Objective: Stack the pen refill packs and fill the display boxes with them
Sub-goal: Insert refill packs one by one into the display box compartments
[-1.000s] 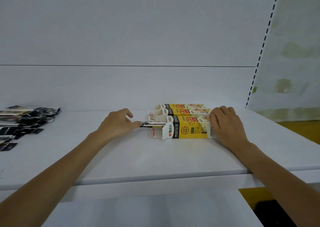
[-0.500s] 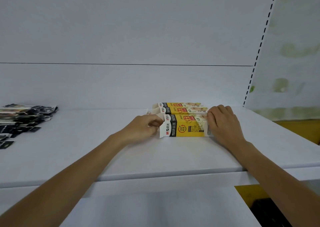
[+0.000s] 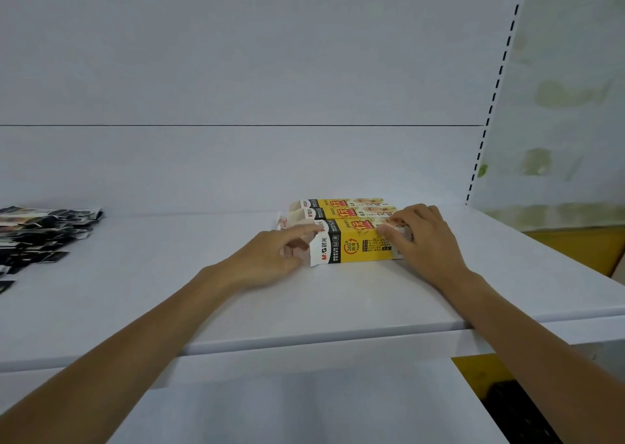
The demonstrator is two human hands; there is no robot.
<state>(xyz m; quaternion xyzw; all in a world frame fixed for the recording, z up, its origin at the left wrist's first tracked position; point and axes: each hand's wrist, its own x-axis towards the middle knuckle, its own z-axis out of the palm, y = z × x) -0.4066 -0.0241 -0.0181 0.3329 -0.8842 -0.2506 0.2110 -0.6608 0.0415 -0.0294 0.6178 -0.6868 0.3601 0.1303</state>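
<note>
Right hand [image 3: 426, 244] round box [image 3: 358, 247], end hidden

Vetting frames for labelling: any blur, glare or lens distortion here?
Head view: soft even light, no glare; left hand slightly soft at the fingers; print on near display box legible; refill packs at the left edge soft; slotted upright leans, wide-angle distortion.

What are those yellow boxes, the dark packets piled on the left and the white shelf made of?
Yellow boxes: thin printed cardboard, slightly glossy; the nearest one's open end shows folded white flaps. Dark packets: probably shiny plastic film, crinkled and catching light, though blurred. White shelf: smooth, matte, perhaps painted metal or laminate; the look leaves it open.
</note>
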